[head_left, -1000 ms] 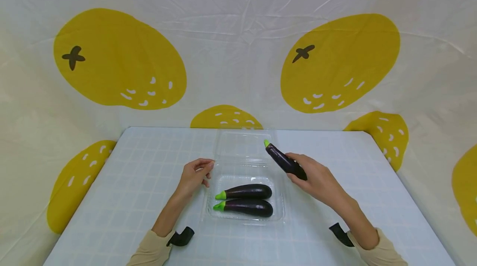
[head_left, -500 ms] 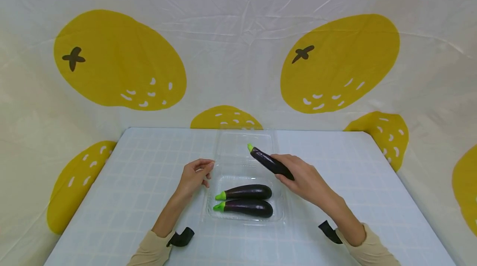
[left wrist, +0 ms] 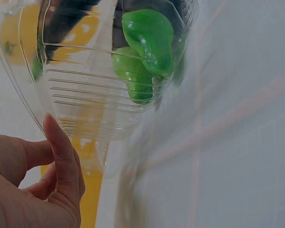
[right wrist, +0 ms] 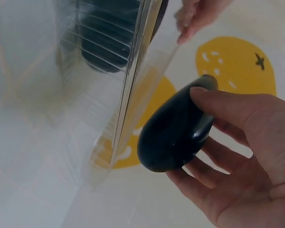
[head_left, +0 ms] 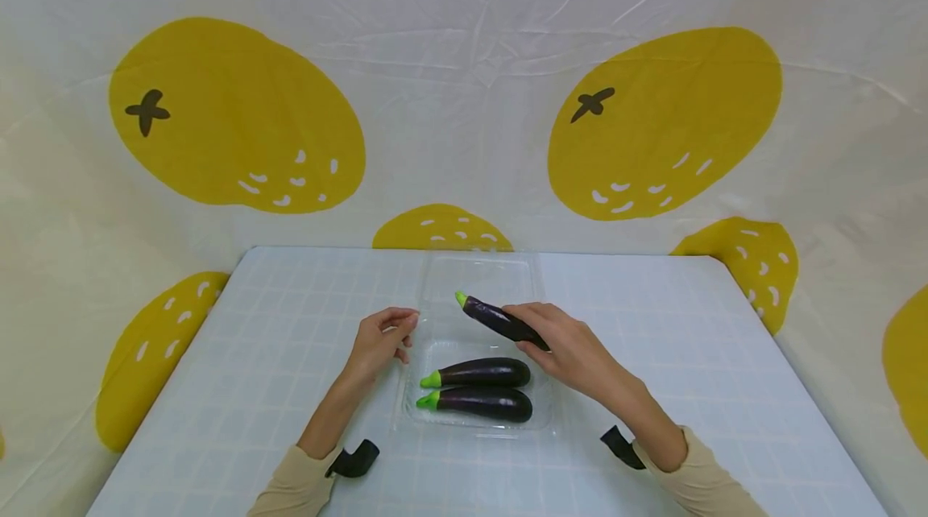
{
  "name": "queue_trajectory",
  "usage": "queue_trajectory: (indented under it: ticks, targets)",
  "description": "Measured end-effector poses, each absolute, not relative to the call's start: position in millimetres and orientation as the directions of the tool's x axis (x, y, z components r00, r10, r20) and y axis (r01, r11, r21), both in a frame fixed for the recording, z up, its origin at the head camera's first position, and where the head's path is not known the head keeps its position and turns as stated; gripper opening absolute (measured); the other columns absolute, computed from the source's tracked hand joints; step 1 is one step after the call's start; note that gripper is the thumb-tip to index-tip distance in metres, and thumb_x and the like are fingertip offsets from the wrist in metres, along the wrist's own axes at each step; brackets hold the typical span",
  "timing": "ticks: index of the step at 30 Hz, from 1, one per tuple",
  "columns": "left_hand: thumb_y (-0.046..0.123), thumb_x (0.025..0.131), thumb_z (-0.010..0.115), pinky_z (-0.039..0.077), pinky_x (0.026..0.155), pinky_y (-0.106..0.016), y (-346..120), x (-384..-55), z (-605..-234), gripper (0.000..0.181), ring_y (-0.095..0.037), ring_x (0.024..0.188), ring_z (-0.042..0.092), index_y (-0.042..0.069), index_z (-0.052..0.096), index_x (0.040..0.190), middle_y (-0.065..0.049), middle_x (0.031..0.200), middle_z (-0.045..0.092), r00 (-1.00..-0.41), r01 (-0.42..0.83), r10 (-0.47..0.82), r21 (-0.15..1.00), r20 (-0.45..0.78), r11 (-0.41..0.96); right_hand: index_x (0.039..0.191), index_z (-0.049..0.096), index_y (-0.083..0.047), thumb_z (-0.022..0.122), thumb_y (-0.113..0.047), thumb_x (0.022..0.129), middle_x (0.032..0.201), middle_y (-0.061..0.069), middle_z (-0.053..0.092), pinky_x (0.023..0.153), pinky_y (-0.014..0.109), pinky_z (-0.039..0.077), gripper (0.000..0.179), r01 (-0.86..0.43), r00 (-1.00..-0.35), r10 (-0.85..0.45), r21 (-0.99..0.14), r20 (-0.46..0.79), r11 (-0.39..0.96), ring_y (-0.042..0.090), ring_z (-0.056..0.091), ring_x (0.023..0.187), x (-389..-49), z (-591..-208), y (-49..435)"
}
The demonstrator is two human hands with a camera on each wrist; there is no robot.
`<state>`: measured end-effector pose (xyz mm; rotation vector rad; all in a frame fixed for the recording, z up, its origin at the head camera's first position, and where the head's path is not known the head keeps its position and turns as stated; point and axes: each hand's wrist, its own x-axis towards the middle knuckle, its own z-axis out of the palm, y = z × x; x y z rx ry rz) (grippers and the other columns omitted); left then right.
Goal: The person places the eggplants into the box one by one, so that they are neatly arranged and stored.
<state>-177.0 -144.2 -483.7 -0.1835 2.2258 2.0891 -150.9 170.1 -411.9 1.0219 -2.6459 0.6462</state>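
Observation:
My right hand (head_left: 576, 348) grips a dark purple eggplant (head_left: 500, 321) by its thick end, above the back right of a clear plastic container (head_left: 545, 412). The green stem end points away to the left. In the right wrist view, thumb and fingers curl round this eggplant (right wrist: 173, 130). Two more eggplants lie side by side in the container, a back one (head_left: 484, 373) and a front one (head_left: 482, 404), stems to the left. At the container's left edge, near the hinge, my left hand (head_left: 379, 348) pinches the rim with its fingertips, as the left wrist view shows close up.
The container's clear lid (head_left: 478, 279) lies folded back toward the table's far edge. A pale checked cloth covers the table (head_left: 304, 291). Behind it hangs a white curtain (head_left: 457, 122) with yellow fruit prints. Black straps (head_left: 353, 460) show near both wrists.
My right hand has carried the eggplant leftward and slightly down, from the container's right side to over its back part. My left hand has stayed at the rim.

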Motion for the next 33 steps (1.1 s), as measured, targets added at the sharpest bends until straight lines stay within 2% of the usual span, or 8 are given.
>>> queue_trajectory:
  ticks: [5,13,20,33]
  targets:
    - [0.016,0.099,0.071,0.052,0.047,-0.025,-144.4,-177.5,-483.9,0.031,-0.017,0.066,0.056,-0.004,0.068,0.121,-0.025,0.099,0.064,-0.99,-0.142,-0.032,0.988,-0.14,0.065,0.139,0.062,-0.009,0.082,-0.008,0.089,0.13,0.011,0.066,0.085,0.042,0.06,0.054,-0.706,-0.706,-0.604,-0.302,0.371,0.64,0.028,0.065,0.115,-153.3,-414.8,162.9]
    - [0.015,0.099,0.071,0.053,0.048,-0.024,-144.7,-177.6,-483.2,0.027,-0.016,0.066,0.056,-0.004,0.069,0.119,-0.021,0.097,0.064,-0.99,-0.141,-0.042,0.986,-0.138,0.087,0.139,0.062,-0.008,0.082,-0.009,0.089,0.132,0.012,0.065,0.087,0.043,0.059,0.054,-0.74,-0.672,-0.641,-0.292,0.371,0.606,0.029,0.064,0.117,-156.3,-421.5,155.7]
    - [0.009,0.099,0.07,0.052,0.046,-0.023,-143.1,-178.1,-483.8,0.023,-0.015,0.063,0.056,-0.005,0.07,0.117,-0.02,0.092,0.065,-0.991,-0.132,-0.029,0.991,-0.131,0.039,0.138,0.062,-0.009,0.081,-0.007,0.089,0.132,0.012,0.065,0.092,0.044,0.058,0.053,-0.772,-0.636,-0.685,-0.28,0.355,0.571,0.029,0.063,0.119,-158.8,-428.5,152.0]
    - [0.013,0.099,0.071,0.052,0.046,-0.024,-144.3,-177.6,-484.3,0.028,-0.016,0.063,0.056,-0.007,0.069,0.119,-0.022,0.092,0.064,-0.99,-0.14,-0.019,0.99,-0.139,0.034,0.136,0.062,-0.007,0.079,-0.004,0.09,0.131,0.01,0.065,0.097,0.044,0.055,0.05,-0.794,-0.607,-0.738,-0.267,0.296,0.546,0.028,0.063,0.12,-163.9,-439.7,147.7]
